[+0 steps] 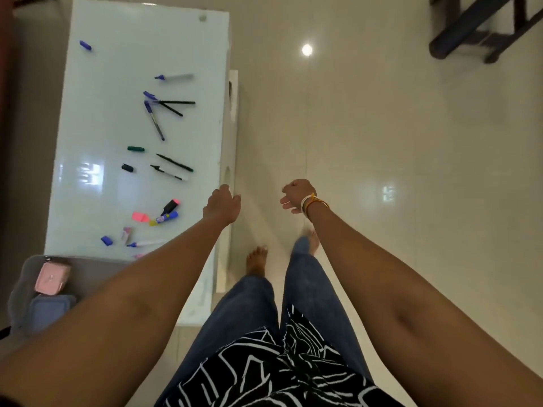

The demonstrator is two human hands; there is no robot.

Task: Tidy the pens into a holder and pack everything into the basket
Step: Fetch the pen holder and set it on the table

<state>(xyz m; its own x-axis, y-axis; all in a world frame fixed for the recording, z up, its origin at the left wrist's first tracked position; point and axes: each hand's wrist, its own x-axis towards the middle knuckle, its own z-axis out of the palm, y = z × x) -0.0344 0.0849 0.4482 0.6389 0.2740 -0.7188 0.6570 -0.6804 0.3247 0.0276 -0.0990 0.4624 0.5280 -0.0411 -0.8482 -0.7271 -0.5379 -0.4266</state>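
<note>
With the fingers of the left hand (222,203) and right hand (296,195) loosely curled and holding nothing, the scattered pens (153,120) could roll off the glossy desk (117,54) if swept carelessly.

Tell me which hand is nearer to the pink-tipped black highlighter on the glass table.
Left. The left hand hangs at the table's edge, just right of the pink-tipped black highlighter. The right hand is farther right, over the tiled floor, clear of the glass table.
</note>
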